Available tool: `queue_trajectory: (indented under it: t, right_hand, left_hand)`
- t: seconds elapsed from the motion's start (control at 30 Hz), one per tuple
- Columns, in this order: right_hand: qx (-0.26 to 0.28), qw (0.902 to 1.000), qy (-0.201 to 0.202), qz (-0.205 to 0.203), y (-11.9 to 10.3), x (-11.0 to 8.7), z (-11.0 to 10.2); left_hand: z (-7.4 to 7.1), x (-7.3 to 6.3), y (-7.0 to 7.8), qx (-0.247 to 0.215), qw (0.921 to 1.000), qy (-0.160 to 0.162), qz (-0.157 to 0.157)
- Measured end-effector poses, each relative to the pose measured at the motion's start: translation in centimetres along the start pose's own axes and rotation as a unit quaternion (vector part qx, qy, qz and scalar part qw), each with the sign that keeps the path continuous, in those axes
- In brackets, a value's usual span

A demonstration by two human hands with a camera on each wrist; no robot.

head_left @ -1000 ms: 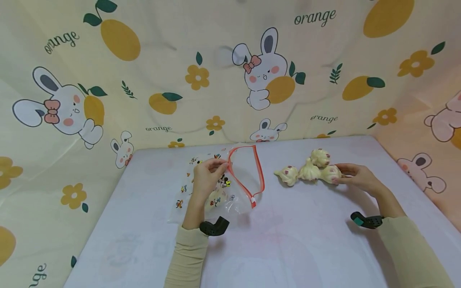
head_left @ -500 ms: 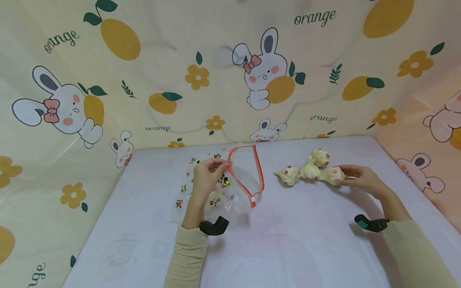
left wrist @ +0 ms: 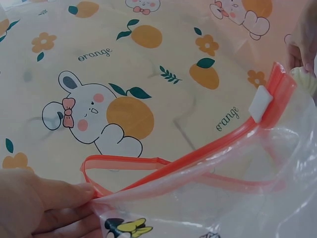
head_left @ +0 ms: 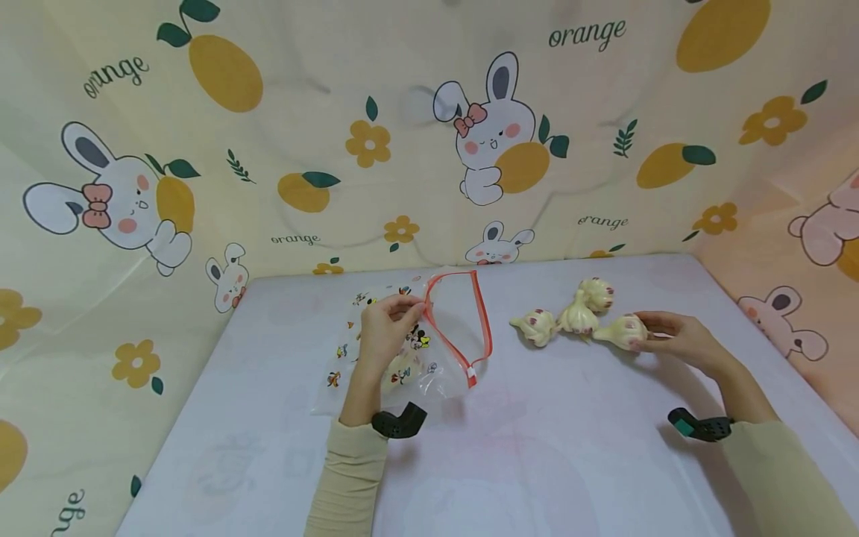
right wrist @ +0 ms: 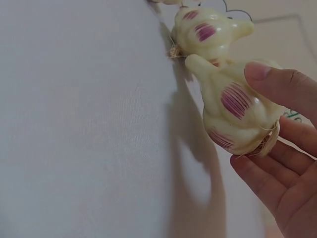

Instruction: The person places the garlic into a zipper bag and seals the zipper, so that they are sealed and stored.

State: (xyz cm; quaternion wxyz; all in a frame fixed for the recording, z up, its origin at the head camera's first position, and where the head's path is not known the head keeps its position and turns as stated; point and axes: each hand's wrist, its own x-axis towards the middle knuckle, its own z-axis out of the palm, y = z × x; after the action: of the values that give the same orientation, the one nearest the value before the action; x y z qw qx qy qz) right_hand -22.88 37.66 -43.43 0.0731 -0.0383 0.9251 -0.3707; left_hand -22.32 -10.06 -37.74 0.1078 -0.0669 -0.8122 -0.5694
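Note:
My left hand (head_left: 385,328) pinches the orange-red rim of a clear zip bag (head_left: 443,350) printed with cartoon figures. In the left wrist view the bag's mouth gapes, with a white slider (left wrist: 260,104) at one end of the zip. Something pale shows dimly through the plastic beneath the hand. On the right, my right hand (head_left: 684,339) grips a garlic bulb (head_left: 625,332) by its root end, thumb on one side and fingers on the other. The right wrist view shows this bulb's (right wrist: 235,101) purple streaks. Its stem points toward another garlic bulb (head_left: 577,317).
A garlic bulb (head_left: 537,327) lies left of the group and another garlic bulb (head_left: 596,294) sits at its back. The white tabletop (head_left: 510,462) ends at a patterned cloth (head_left: 416,149) behind and at the sides. Each wrist wears a black device (head_left: 400,421).
My right hand has drawn its garlic bulb slightly to the right and toward me, apart from the cluster. My left hand and the bag have stayed in place.

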Motion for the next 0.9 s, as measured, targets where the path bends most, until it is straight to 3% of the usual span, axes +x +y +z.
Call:
queue_trajectory:
  t: [0.4, 0.9]
  right_hand:
    - [0.032, 0.999, 0.002, -0.03, -0.4, -0.7, -0.2]
    - [0.019, 0.9987, -0.007, -0.047, -2.5, -1.4, 0.1]
  left_hand:
    - [0.0, 0.0, -0.1, 0.0, 1.0, 0.001, -0.001]
    - [0.0, 0.0, -0.2, 0.0, 1.0, -0.001, 0.007]
